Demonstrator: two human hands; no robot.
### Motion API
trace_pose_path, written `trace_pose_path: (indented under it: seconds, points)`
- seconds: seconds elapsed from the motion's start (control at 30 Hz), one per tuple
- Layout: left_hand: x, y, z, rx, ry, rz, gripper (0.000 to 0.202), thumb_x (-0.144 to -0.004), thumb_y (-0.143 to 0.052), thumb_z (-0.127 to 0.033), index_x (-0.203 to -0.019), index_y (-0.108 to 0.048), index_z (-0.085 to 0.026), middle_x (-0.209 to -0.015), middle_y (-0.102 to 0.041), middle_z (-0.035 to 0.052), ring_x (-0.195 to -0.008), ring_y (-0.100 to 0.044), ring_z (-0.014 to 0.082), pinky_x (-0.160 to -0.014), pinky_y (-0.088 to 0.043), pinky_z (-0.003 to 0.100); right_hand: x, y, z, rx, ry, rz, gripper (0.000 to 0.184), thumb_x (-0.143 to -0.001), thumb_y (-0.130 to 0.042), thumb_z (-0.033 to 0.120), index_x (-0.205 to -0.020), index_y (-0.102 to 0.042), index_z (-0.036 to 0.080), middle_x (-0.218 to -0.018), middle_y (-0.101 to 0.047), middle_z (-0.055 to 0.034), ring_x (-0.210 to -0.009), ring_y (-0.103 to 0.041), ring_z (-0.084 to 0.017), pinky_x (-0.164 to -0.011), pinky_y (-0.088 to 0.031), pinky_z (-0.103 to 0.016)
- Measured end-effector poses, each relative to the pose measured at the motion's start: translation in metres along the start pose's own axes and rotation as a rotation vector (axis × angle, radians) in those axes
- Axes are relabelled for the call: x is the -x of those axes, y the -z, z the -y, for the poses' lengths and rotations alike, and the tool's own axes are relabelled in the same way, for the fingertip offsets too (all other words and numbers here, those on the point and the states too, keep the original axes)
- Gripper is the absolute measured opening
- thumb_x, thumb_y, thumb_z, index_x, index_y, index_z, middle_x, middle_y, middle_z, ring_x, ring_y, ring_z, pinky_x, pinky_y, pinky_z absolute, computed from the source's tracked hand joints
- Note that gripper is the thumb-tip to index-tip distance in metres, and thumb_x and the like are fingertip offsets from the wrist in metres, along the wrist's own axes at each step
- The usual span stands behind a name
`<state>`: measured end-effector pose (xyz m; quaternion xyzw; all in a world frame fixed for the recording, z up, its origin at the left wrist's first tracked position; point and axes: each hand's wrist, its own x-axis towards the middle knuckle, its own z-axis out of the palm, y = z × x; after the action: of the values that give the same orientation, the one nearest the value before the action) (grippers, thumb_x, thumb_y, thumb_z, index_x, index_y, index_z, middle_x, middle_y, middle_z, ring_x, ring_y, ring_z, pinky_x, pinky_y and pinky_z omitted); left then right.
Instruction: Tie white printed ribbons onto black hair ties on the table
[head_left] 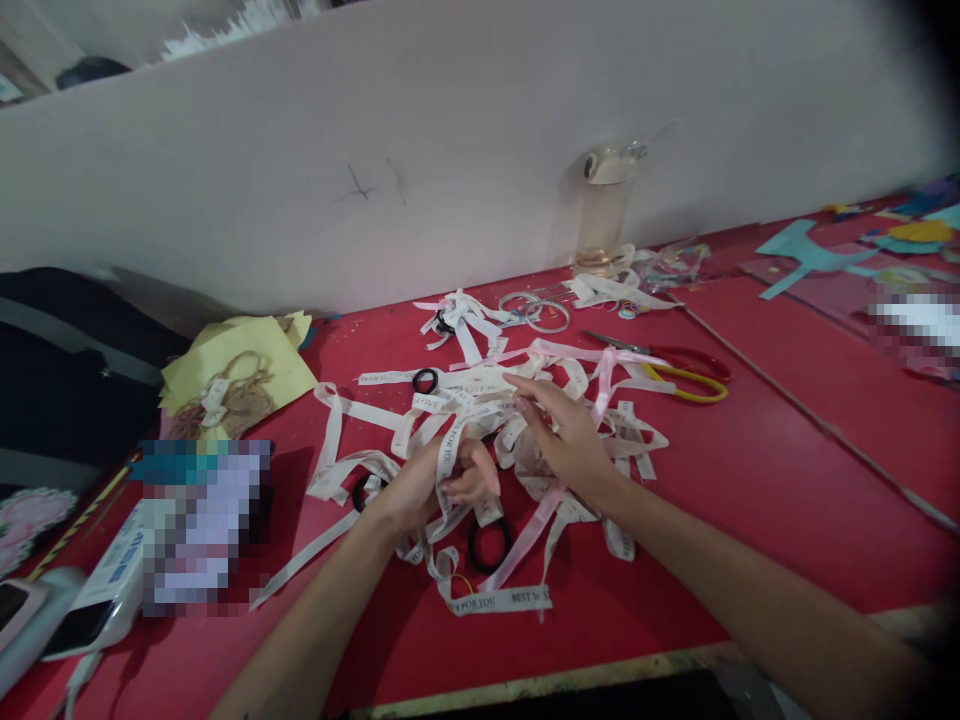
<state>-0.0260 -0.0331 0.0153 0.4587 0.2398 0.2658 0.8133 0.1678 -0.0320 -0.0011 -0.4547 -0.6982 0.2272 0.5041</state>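
Observation:
A tangled heap of white printed ribbon strips [480, 400] lies on the red table [750, 470], with a pink ribbon [604, 385] running through it. My left hand [435, 485] is closed around a loop of white ribbon at the heap's near side. My right hand [559, 430] rests on the heap with fingers stretched out toward the left, touching the strips. Black hair ties lie among the ribbon: one near my left wrist [365, 490], one below my hands [489, 545], one farther back [425, 380].
Red-and-yellow scissors [675, 370] lie right of the heap. A clear bottle [604, 215] stands against the white wall. Yellow paper with twine [236, 375] sits at left, a thin stick [810, 420] runs at right, coloured paper cut-outs [810, 255] lie far right.

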Motion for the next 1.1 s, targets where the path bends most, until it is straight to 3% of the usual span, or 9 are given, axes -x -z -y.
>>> trace_pose_path:
  seconds: [0.1, 0.23, 0.43, 0.5, 0.67, 0.83, 0.97, 1.1]
  points:
    - [-0.001, -0.003, -0.003, 0.020, -0.008, -0.080, 0.032, -0.089, -0.044, -0.033, -0.080, -0.063, -0.009, -0.042, -0.029, -0.0067, -0.038, -0.026, 0.0059, -0.042, -0.021, 0.019, 0.000, 0.000, 0.001, -0.029, -0.049, 0.005, 0.031, -0.096, -0.038, 0.029, -0.122, -0.053, 0.024, -0.112, -0.062, -0.0066, -0.102, -0.056, -0.020, -0.088, -0.043, -0.033]
    - [0.002, -0.004, -0.008, 0.069, 0.002, -0.109, 0.019, -0.087, -0.047, -0.026, -0.087, -0.060, -0.012, -0.047, -0.026, -0.0084, -0.038, -0.018, 0.0044, -0.040, -0.018, 0.018, 0.000, 0.000, 0.002, -0.021, -0.078, 0.008, 0.028, -0.095, -0.038, 0.032, -0.115, -0.056, 0.022, -0.096, -0.064, -0.0057, -0.084, -0.058, -0.018, -0.078, -0.044, -0.030]
    - [0.005, -0.003, -0.007, 0.014, -0.047, -0.102, 0.028, -0.087, -0.047, -0.031, -0.077, -0.062, -0.010, -0.045, -0.019, -0.0087, -0.041, -0.016, 0.0048, -0.042, -0.019, 0.018, 0.002, 0.001, 0.002, -0.036, -0.103, 0.069, 0.031, -0.096, -0.034, 0.037, -0.113, -0.056, 0.022, -0.079, -0.061, -0.0025, -0.070, -0.056, -0.015, -0.065, -0.040, -0.026]
    - [0.004, -0.004, -0.005, 0.057, -0.094, -0.115, 0.035, -0.088, -0.046, -0.037, -0.073, -0.063, -0.011, -0.046, -0.018, -0.0083, -0.042, -0.016, 0.0051, -0.043, -0.020, 0.018, 0.004, 0.002, 0.004, -0.065, -0.090, 0.172, 0.034, -0.096, -0.034, 0.042, -0.114, -0.055, 0.022, -0.068, -0.058, 0.0005, -0.058, -0.052, -0.013, -0.056, -0.037, -0.024]
    - [0.001, -0.008, -0.004, 0.130, -0.185, -0.093, 0.045, -0.089, -0.042, -0.044, -0.071, -0.067, -0.011, -0.045, -0.015, -0.0080, -0.040, -0.014, 0.0059, -0.042, -0.019, 0.020, 0.012, 0.000, 0.007, 0.014, 0.045, 0.400, 0.048, -0.082, -0.054, 0.056, -0.112, -0.054, 0.019, -0.070, -0.060, -0.0002, -0.052, -0.050, -0.012, -0.050, -0.033, -0.022]
    - [0.001, -0.011, -0.004, 0.153, -0.202, -0.134, 0.060, -0.091, -0.034, -0.049, -0.059, -0.066, -0.010, -0.040, -0.016, -0.0062, -0.038, -0.019, 0.0074, -0.041, -0.023, 0.022, 0.014, -0.005, 0.005, 0.158, 0.157, 0.448, 0.045, -0.082, -0.057, 0.053, -0.107, -0.055, 0.017, -0.065, -0.062, -0.0007, -0.052, -0.053, -0.012, -0.051, -0.031, -0.022]
    - [0.002, -0.011, -0.003, 0.163, -0.214, -0.180, 0.052, -0.091, -0.037, -0.045, -0.066, -0.067, -0.010, -0.041, -0.017, -0.0066, -0.038, -0.021, 0.0072, -0.043, -0.025, 0.022, 0.015, -0.010, 0.002, 0.242, 0.224, 0.462, 0.037, -0.085, -0.052, 0.053, -0.088, -0.061, 0.017, -0.064, -0.063, -0.0021, -0.056, -0.055, -0.013, -0.052, -0.029, -0.024]
    - [0.000, -0.013, -0.001, 0.129, -0.247, -0.221, 0.044, -0.088, -0.044, -0.043, -0.069, -0.067, -0.012, -0.045, -0.020, -0.0054, -0.044, -0.027, 0.0088, -0.049, -0.030, 0.024, 0.020, -0.019, 0.000, 0.316, 0.273, 0.466, 0.043, -0.086, -0.049, 0.055, -0.074, -0.063, 0.016, -0.062, -0.063, -0.0045, -0.058, -0.056, -0.015, -0.055, -0.032, -0.025]
